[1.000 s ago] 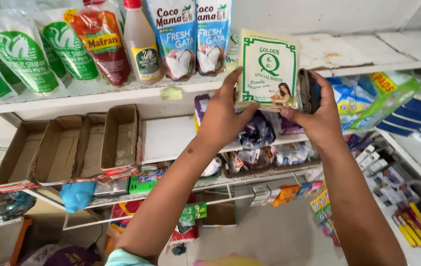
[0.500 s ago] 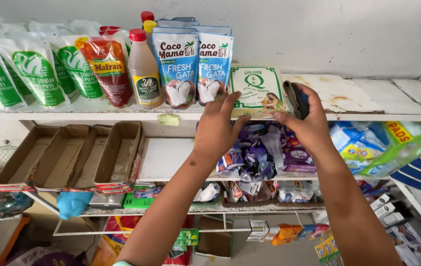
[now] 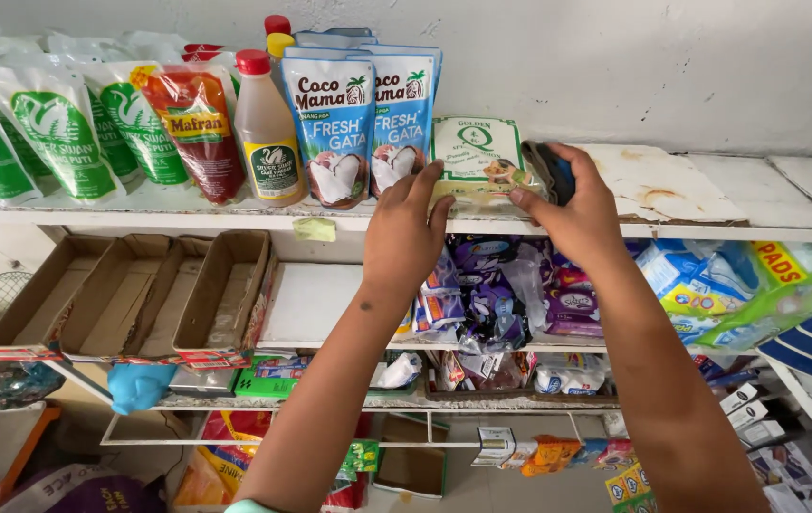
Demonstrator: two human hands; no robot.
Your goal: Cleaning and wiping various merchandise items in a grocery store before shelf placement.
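Observation:
A flat green-and-white packet point(image 3: 475, 154) leans back on the top shelf point(image 3: 235, 214), just right of two blue-and-white pouches point(image 3: 360, 106). My left hand point(image 3: 406, 233) presses its fingertips on the packet's lower left edge. My right hand point(image 3: 569, 211) holds the packet's right edge and also clasps a dark cloth-like object point(image 3: 552, 171) in the palm.
Green-and-white pouches point(image 3: 40, 128), a red sauce pouch point(image 3: 195, 123) and bottles point(image 3: 267, 128) fill the shelf's left. Stained white board point(image 3: 658, 180) lies to the right. Below are brown cardboard trays point(image 3: 130, 294), purple sachets point(image 3: 491, 294) and blue-green packs point(image 3: 738, 285).
Both hands carried the packet from in front of the shelf up and onto the top shelf, where it now rests beside the blue pouches. The view has tilted upward.

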